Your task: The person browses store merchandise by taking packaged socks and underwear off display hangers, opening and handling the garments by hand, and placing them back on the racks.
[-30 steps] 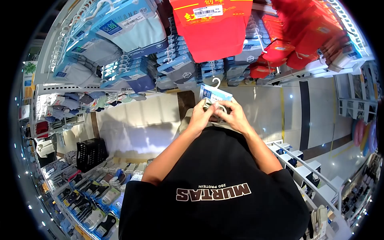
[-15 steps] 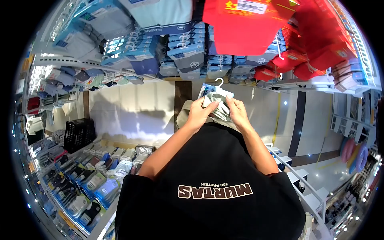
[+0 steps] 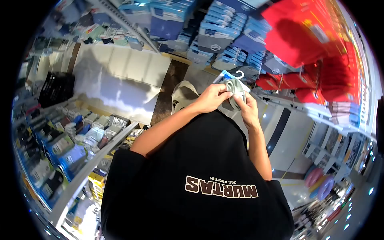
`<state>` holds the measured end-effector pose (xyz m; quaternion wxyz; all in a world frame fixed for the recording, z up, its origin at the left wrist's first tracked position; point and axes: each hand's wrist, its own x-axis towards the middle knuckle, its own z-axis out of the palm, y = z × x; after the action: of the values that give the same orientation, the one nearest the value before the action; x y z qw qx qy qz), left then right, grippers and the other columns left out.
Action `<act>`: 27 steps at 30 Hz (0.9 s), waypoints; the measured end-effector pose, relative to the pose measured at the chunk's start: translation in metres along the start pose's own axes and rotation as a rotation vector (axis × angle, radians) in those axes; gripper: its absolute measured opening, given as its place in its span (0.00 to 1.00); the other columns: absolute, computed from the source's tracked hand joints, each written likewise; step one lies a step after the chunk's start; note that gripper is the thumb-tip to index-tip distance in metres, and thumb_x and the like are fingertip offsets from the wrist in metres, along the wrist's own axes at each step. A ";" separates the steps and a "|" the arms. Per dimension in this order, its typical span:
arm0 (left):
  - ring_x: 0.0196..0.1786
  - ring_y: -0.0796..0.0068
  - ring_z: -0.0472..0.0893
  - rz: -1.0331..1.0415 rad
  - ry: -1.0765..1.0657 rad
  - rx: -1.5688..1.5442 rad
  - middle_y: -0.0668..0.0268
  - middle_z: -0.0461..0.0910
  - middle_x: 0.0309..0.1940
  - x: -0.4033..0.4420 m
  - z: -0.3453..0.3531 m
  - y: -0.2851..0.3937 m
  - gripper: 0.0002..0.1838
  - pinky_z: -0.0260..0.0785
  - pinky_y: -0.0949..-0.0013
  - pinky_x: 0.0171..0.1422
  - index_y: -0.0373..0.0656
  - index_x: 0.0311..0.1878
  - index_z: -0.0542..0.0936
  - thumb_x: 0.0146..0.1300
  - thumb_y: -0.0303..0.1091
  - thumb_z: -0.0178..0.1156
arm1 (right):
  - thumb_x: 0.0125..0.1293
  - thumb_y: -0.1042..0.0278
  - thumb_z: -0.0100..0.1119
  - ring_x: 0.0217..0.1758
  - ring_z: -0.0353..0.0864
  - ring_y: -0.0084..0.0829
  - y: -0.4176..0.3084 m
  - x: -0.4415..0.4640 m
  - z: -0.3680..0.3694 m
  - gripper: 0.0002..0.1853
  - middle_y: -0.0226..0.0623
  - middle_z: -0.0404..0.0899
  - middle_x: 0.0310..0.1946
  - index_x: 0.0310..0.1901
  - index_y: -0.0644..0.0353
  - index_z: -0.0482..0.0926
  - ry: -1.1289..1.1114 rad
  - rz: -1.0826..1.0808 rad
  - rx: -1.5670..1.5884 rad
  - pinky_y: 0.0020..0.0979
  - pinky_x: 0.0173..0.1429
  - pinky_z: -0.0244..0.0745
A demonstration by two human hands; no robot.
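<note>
Both hands hold a pair of grey-green socks (image 3: 235,89) in front of my chest. The socks hang from a blue-and-white card (image 3: 225,76) with a white plastic hook (image 3: 240,74) at the top. My left hand (image 3: 213,97) is closed, its thumb and fingers pinching the left edge of the fabric. On the other side my right hand (image 3: 249,109) grips the lower right part, thumb pressed on the fabric. Part of the fabric is hidden behind the fingers.
Packs of blue-carded socks (image 3: 218,34) hang on a rack ahead, with red packs (image 3: 304,36) to the right. Sorted socks fill a display bin (image 3: 64,144) at the left. A black basket (image 3: 57,89) stands on the tiled floor (image 3: 116,76). Coloured rings (image 3: 320,182) lie at the right.
The view has turned, and the rack looks tilted. Both hands and the socks now appear farther right in the view. The fabric looks more bunched up between the fingers.
</note>
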<state>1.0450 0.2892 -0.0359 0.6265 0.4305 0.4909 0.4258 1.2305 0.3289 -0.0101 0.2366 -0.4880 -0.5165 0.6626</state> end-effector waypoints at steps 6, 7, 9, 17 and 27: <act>0.28 0.81 0.73 0.074 0.100 0.015 0.65 0.78 0.24 0.001 0.002 0.001 0.13 0.66 0.71 0.35 0.33 0.36 0.79 0.68 0.37 0.59 | 0.74 0.64 0.53 0.41 0.72 0.14 0.000 0.018 -0.008 0.15 0.27 0.80 0.47 0.56 0.62 0.79 0.110 -0.061 0.143 0.19 0.43 0.68; 0.30 0.81 0.75 0.056 0.091 0.056 0.65 0.80 0.27 0.002 0.000 0.000 0.12 0.68 0.72 0.37 0.33 0.38 0.80 0.69 0.36 0.58 | 0.75 0.64 0.52 0.41 0.72 0.14 -0.001 0.022 -0.014 0.16 0.26 0.79 0.48 0.57 0.62 0.78 0.139 -0.071 0.151 0.18 0.43 0.68; 0.33 0.81 0.78 0.027 0.103 0.094 0.65 0.83 0.30 0.002 0.000 -0.005 0.12 0.71 0.72 0.41 0.33 0.40 0.80 0.69 0.34 0.58 | 0.74 0.72 0.49 0.42 0.73 0.16 -0.020 0.031 -0.025 0.17 0.28 0.78 0.51 0.62 0.58 0.74 0.195 -0.181 0.114 0.18 0.45 0.67; 0.36 0.79 0.80 0.027 0.161 -0.061 0.65 0.84 0.36 0.001 -0.005 -0.021 0.10 0.74 0.71 0.45 0.33 0.43 0.80 0.69 0.32 0.58 | 0.65 0.83 0.55 0.43 0.74 0.21 -0.052 0.076 -0.084 0.06 0.29 0.78 0.40 0.38 0.61 0.79 0.221 -0.573 0.041 0.23 0.48 0.67; 0.34 0.81 0.79 -0.072 0.217 -0.043 0.64 0.83 0.36 -0.009 -0.013 -0.024 0.10 0.73 0.74 0.41 0.32 0.43 0.80 0.69 0.32 0.57 | 0.60 0.85 0.57 0.35 0.70 0.19 -0.042 0.121 -0.082 0.08 0.28 0.76 0.33 0.33 0.60 0.82 0.222 -0.577 -0.398 0.20 0.41 0.63</act>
<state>1.0337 0.2755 -0.0583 0.5937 0.3503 0.5616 0.4575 1.2453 0.4799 -0.0195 0.3688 -0.4278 -0.7228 0.3982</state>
